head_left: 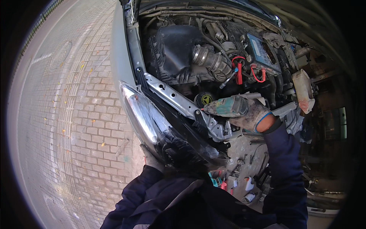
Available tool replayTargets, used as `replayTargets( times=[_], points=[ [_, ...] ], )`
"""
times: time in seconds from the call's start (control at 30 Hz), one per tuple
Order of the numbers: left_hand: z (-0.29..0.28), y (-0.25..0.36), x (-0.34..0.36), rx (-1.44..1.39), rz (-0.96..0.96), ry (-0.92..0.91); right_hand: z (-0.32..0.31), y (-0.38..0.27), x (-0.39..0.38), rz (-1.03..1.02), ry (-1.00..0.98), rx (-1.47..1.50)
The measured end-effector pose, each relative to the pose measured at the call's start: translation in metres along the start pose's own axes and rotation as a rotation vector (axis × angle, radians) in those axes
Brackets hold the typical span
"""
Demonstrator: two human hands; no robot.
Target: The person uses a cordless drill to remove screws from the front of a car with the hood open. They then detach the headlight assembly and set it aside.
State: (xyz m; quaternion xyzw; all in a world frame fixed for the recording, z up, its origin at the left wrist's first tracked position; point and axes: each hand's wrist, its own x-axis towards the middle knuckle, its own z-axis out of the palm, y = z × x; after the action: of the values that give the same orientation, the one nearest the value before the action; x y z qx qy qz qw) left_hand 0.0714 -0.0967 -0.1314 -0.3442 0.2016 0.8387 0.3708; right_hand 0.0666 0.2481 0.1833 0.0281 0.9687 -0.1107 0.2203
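My right hand (251, 114), in a grey work glove with an orange and blue cuff, grips a teal cordless drill driver (228, 107). Its nose points left, close to a bolt (197, 112) on the silver metal bracket (171, 95). Whether the tip touches the bolt, I cannot tell. Below the bracket sits a headlight (146, 116) with a clear lens and a black housing. At the headlight's near outer edge, my gloved left hand (152, 159) holds on, a finger stretched along the lens; its other fingers are mostly hidden.
The open engine bay holds a black air filter box (177, 47), a ribbed intake hose (211, 61) and a yellow-marked cap (206, 99). A blue device (261, 51) with red clamps (239, 74) lies on the engine. Tools and parts litter the ground (244, 152). Brick paving (99, 114) lies left.
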Motion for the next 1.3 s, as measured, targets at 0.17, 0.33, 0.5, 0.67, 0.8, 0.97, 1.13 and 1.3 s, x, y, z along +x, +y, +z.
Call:
replayTargets(
  times=[0.17, 0.33, 0.5, 0.67, 0.8, 0.97, 1.13, 1.3],
  points=[
    [-0.006, -0.007, 0.008, -0.010, 0.070, 0.022, -0.013, 0.017, 0.003, -0.311, 0.046, -0.277],
    [-0.003, -0.009, 0.008, 0.121, 0.160, 0.216, -0.024, 0.026, 0.011, -0.300, -0.062, 0.013],
    [0.012, -0.008, 0.001, -0.076, 0.142, 0.171, -0.023, 0.027, 0.015, -0.383, -0.035, -0.027],
    [0.010, -0.008, 0.007, -0.120, 0.123, 0.117, -0.018, 0.027, 0.009, -0.307, -0.042, -0.015],
    [0.001, -0.007, 0.016, -0.090, 0.116, 0.207, -0.015, 0.028, 0.013, -0.282, -0.039, -0.032],
    [-0.009, -0.012, 0.022, -0.114, 0.126, 0.135, -0.015, 0.031, 0.020, -0.238, -0.069, 0.078],
    [-0.017, -0.010, 0.030, -0.085, 0.115, 0.150, -0.033, 0.025, 0.023, -0.157, -0.228, 0.113],
    [-0.019, -0.011, 0.033, -0.069, 0.109, 0.199, -0.040, 0.021, 0.031, -0.288, -0.217, -0.086]
  ],
)
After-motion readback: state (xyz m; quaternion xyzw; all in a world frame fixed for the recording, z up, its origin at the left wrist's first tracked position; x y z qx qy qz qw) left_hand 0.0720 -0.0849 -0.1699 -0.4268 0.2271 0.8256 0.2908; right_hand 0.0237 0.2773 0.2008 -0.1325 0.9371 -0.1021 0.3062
